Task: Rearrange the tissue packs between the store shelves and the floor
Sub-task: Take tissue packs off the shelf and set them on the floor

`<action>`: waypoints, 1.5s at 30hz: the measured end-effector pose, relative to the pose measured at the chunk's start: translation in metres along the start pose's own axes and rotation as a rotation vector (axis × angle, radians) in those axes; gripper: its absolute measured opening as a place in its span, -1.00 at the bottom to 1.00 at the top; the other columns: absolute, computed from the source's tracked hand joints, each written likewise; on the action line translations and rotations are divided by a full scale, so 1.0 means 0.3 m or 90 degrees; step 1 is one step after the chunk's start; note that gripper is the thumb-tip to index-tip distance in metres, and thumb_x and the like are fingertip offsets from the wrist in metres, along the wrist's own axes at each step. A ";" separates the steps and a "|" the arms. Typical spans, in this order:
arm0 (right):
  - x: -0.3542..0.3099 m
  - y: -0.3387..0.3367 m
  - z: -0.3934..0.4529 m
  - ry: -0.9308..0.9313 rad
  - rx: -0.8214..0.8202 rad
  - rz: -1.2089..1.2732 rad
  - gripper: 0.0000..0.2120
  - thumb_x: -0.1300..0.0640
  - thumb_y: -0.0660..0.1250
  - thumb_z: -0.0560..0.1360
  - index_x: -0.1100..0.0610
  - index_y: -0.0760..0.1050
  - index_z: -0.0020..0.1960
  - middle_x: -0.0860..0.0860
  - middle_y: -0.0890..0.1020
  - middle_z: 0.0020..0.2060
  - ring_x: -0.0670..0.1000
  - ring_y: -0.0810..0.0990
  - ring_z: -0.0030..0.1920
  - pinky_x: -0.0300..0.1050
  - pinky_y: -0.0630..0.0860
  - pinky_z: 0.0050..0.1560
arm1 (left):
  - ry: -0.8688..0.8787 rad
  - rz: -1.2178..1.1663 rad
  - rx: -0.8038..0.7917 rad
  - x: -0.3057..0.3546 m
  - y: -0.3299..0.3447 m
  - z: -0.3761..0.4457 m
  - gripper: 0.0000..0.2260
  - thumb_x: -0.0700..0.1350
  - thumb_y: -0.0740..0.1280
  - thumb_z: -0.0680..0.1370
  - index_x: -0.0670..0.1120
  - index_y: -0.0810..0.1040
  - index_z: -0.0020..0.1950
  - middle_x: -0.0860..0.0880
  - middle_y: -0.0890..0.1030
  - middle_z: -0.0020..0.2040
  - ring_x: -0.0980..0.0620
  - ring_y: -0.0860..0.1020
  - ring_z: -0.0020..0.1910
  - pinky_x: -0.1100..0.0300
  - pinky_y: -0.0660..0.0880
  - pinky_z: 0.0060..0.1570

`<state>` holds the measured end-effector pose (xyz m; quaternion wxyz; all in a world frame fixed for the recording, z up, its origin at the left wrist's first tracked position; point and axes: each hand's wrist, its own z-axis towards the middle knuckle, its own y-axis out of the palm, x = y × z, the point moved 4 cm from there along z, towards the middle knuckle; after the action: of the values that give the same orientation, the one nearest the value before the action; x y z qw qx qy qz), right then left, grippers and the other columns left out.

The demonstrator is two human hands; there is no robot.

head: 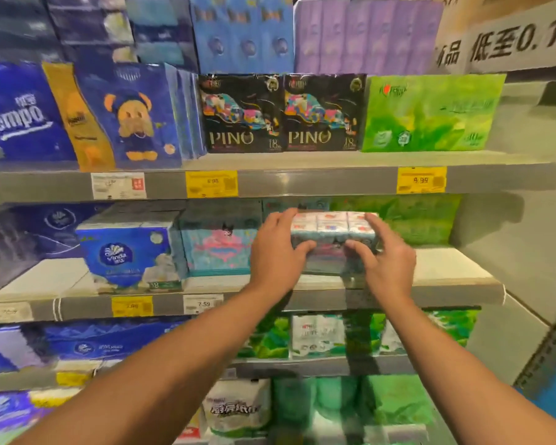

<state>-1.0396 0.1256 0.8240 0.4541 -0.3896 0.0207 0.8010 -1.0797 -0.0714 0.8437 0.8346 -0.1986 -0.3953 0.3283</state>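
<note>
Tissue pack (333, 232) beneath "PINO" packs (281, 112)

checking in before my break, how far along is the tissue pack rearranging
Done: cannot be judged from one picture; the floor is out of view. In hand: both the left hand and right hand hold a white tissue pack at the middle shelf, by the teal pack. Left: whether it is going in or coming out is unclear.

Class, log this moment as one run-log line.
left hand: grips tissue pack | right hand: grips it too | pack: on middle shelf
</note>
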 end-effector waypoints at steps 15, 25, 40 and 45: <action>0.114 0.392 0.210 0.133 -0.312 -0.249 -0.51 -0.21 0.43 0.42 0.26 0.64 -0.08 0.21 0.68 -0.13 0.17 0.63 -0.06 -0.13 0.36 -0.21 | -0.082 0.410 -0.029 -0.182 0.053 0.169 -0.90 -0.11 0.39 0.47 -0.13 0.60 -0.20 -0.19 0.62 -0.23 -0.26 0.58 -0.23 0.08 0.37 -0.35; 0.101 0.427 0.217 0.035 -0.221 -0.166 -0.54 -0.06 0.54 0.35 0.15 0.55 0.14 0.10 0.62 -0.14 0.14 0.62 -0.02 -0.25 0.40 -0.22 | -0.037 0.390 -0.028 -0.195 0.048 0.162 -0.89 -0.10 0.38 0.49 -0.14 0.59 -0.15 -0.19 0.61 -0.20 -0.28 0.58 -0.22 0.01 0.49 -0.28; 0.036 -0.100 -0.164 0.147 -0.162 -0.192 -0.22 -0.04 0.54 0.33 -0.03 0.29 0.46 0.10 0.60 0.22 0.11 0.57 0.20 -0.04 0.51 0.15 | 0.191 0.011 -0.212 0.031 0.194 -0.104 -0.64 -0.04 0.39 0.43 0.06 0.54 0.23 0.05 0.62 0.14 -0.03 0.61 -0.03 0.06 0.52 0.04; -0.048 -0.443 -0.566 0.270 -0.036 -0.282 -0.31 -0.01 0.52 0.32 -0.01 0.37 0.40 0.08 0.64 0.14 0.12 0.63 0.10 0.03 0.54 0.12 | 0.308 -0.148 -0.380 0.224 0.257 -0.435 -0.62 -0.06 0.46 0.38 0.01 0.56 0.19 0.00 0.66 0.05 -0.02 0.62 -0.14 0.10 0.55 0.00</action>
<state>-0.8339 0.1275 0.7578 0.5920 -0.5558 0.0074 0.5836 -0.9751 0.0212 0.7542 0.8407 -0.4579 -0.2854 0.0463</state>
